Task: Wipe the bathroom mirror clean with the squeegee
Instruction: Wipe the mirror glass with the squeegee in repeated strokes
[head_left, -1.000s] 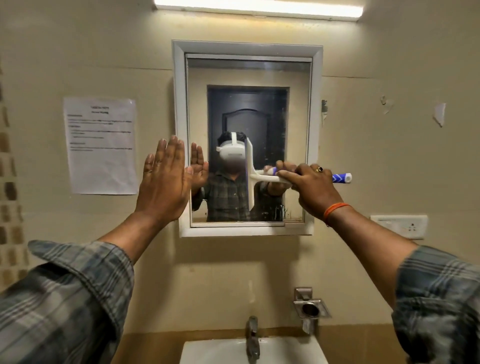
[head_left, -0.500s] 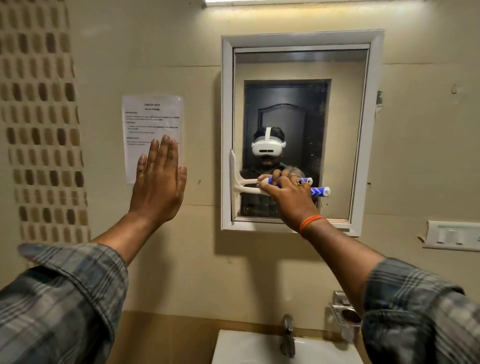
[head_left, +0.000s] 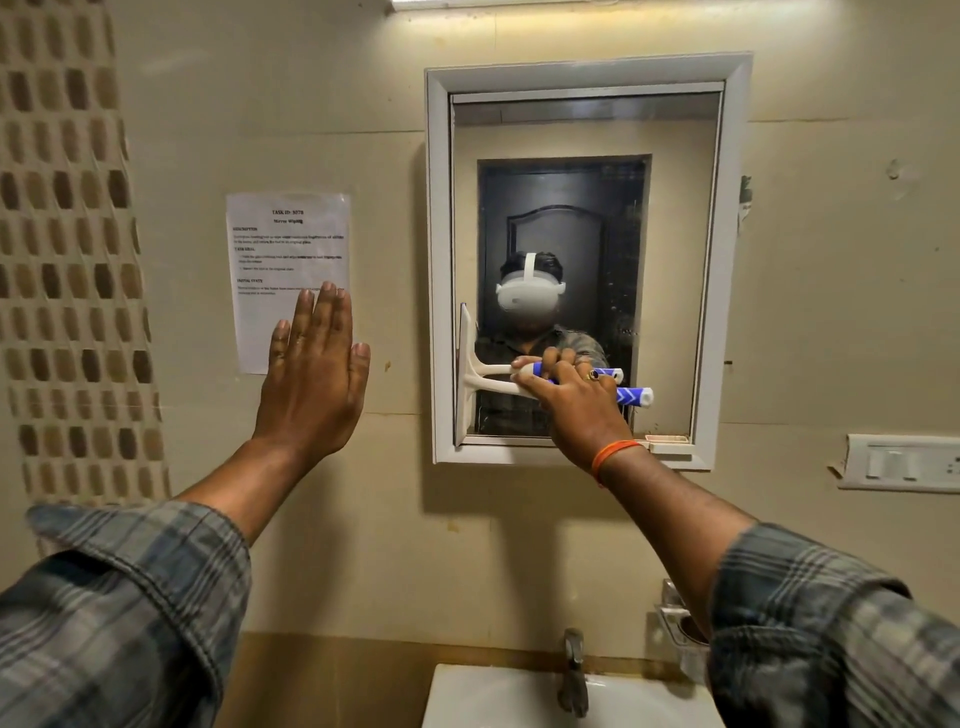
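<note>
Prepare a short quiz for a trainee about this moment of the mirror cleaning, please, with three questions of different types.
1. True or false: the squeegee blade stands upright at the mirror's left edge.
2. Which hand grips the squeegee handle? A) left hand B) right hand
3. Fill in: the left hand is open and flat, partly in front of a ____ on the wall.

Key: 1 true; 2 B; 3 paper notice.

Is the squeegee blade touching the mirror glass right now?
Touching. In the head view the squeegee blade stands upright against the mirror glass at its left edge, with no gap to its reflection; the right hand grips the handle.
</note>
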